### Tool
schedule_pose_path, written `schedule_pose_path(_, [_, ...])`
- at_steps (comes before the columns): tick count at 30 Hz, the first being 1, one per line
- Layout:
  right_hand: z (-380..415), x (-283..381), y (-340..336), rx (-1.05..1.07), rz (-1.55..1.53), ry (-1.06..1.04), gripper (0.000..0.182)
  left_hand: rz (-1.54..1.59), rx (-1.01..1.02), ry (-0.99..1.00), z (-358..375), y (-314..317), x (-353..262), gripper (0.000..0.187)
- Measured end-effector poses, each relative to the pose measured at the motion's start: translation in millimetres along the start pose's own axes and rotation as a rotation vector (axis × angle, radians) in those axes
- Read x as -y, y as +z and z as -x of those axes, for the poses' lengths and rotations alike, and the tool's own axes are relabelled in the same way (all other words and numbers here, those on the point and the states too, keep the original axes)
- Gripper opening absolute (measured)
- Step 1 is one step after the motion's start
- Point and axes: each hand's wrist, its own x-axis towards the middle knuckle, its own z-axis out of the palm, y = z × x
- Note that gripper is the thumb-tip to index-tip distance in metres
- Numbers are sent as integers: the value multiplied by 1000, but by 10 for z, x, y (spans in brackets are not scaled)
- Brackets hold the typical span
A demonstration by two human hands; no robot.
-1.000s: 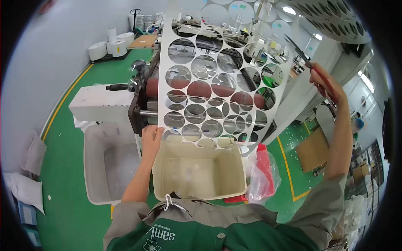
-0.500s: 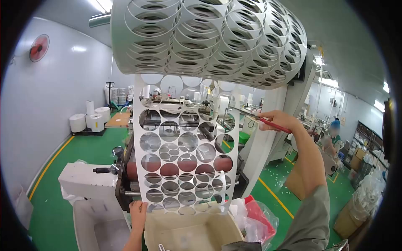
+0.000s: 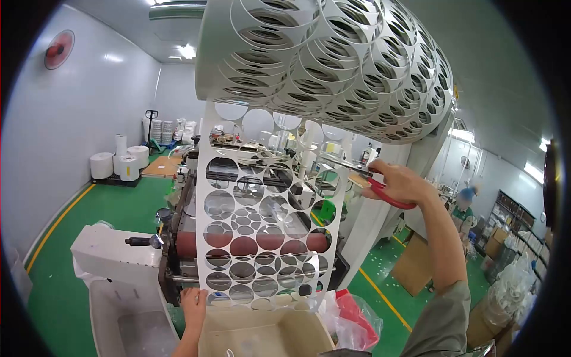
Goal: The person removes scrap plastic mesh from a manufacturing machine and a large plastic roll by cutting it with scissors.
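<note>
A large roll of white web point(image 3: 333, 65) full of round holes hangs overhead. From it a perforated white sheet point(image 3: 209, 196) runs down in front of a machine with a dark red roller point(image 3: 324, 241). My right hand point(image 3: 395, 183) grips red-handled scissors point(image 3: 389, 201), their blades reaching over the sheet's right edge. My left hand point(image 3: 193, 297) is closed at the sheet's lower left corner, beside the rim of a beige bin point(image 3: 267, 336); what its fingers hold is too small to tell.
A white machine housing point(image 3: 116, 247) and a grey bin point(image 3: 134, 321) stand at left. Red and clear plastic bags point(image 3: 357, 315) lie right of the beige bin. White rolls point(image 3: 128, 168) stand farther back. Another person point(image 3: 464, 208) is at far right, near cardboard point(image 3: 410, 265).
The view has shifted and tilted, so the roll appears farther right. The scissors now sit at a steeper angle, a little further onto the sheet's edge. My left hand stays by the sheet's corner.
</note>
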Motion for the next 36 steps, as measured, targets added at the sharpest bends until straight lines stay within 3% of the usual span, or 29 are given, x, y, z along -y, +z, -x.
schedule_pose_path(6, [-158, 231, 83, 11, 126, 6, 76, 2, -9, 32, -36, 14, 32, 19])
schedule_pose_path(8, [-102, 284, -7, 101, 26, 6, 71, -8, 54, -28, -43, 6, 73, 19])
schedule_pose_path(9, [-53, 197, 12, 21, -10, -90, 65, -6, 55, -35, -43, 7, 79, 19])
schedule_pose_path(13, [214, 245, -170, -20, -114, -54, 61, 9, 73, -63, -57, 35, 94, 18])
schedule_pose_path(16, [304, 374, -216, 45, -138, 35, 58, 22, 75, -34, -64, 32, 97, 18])
schedule_pose_path(19, [111, 465, -72, 227, -123, -93, 55, 21, 62, -22, -54, 5, 89, 17])
schedule_pose_path(20, [9, 502, 22, 195, -184, -61, 61, 22, 61, -22, -44, -2, 88, 17])
schedule_pose_path(23, [-239, 700, 113, 315, -257, 18, 54, 58, 21, -10, -28, -17, 44, 16])
schedule_pose_path(25, [-339, 696, 291, 92, -221, -123, 49, 58, 13, 15, -34, -15, 61, 15])
schedule_pose_path(26, [-306, 712, 272, 99, -219, -131, 49, 59, 8, 41, -30, -19, 65, 15])
schedule_pose_path(28, [-181, 686, 155, 115, -494, 141, 55, 58, 3, 13, -28, -31, 47, 15])
schedule_pose_path(29, [-98, 652, 164, -73, -316, -36, 56, 41, 9, 23, -19, -17, 74, 15])
schedule_pose_path(34, [72, 892, -59, -15, -268, -31, 68, 53, -10, 60, -29, -18, 41, 15])
schedule_pose_path(36, [-51, 972, 17, -22, -87, -72, 75, 51, -19, 89, -25, -37, 41, 16])
